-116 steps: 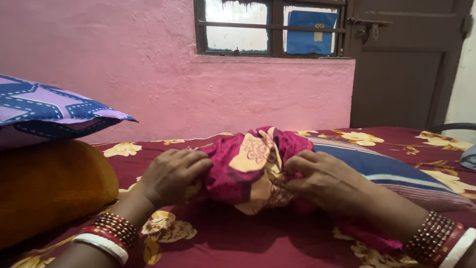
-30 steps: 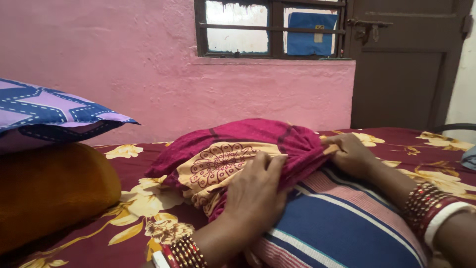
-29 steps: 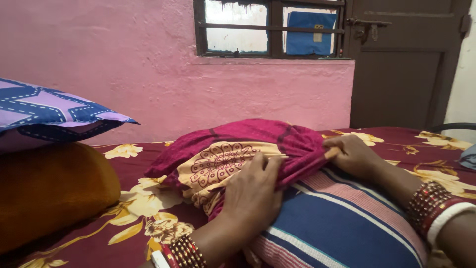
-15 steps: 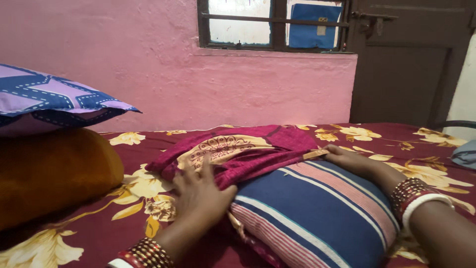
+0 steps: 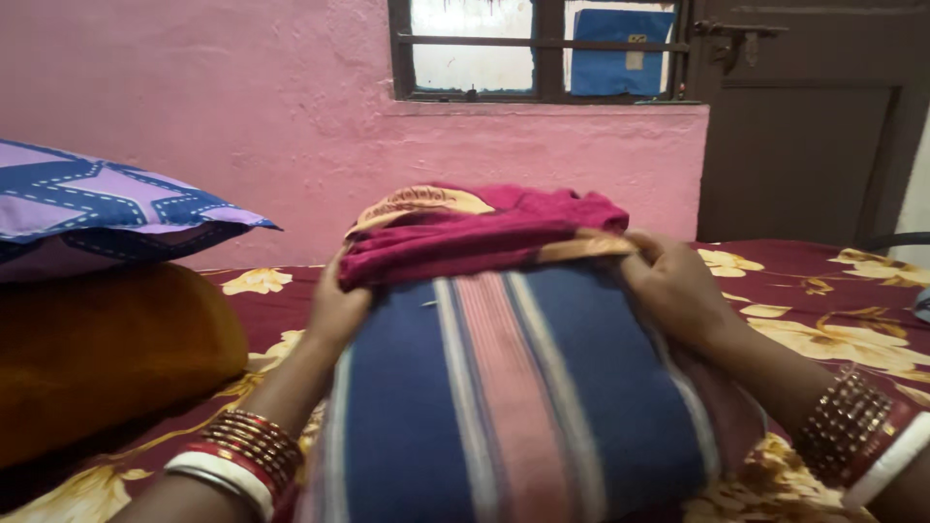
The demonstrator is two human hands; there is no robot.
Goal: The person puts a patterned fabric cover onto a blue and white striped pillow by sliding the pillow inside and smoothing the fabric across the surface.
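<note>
Since half a second ago you have stood the striped pillow (image 5: 513, 387) on end on the bedsheet (image 5: 823, 320), left hand (image 5: 334, 310) and right hand (image 5: 673, 286) each grasping the magenta cover (image 5: 475, 237) bunched over its far end, cover barely on.

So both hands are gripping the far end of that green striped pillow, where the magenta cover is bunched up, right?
Not quite: the pillow is blue with pink and pale stripes, not green. The head view shows it. The rest holds: the left hand and the right hand grip its far end, where the magenta cover is bunched up.
</note>
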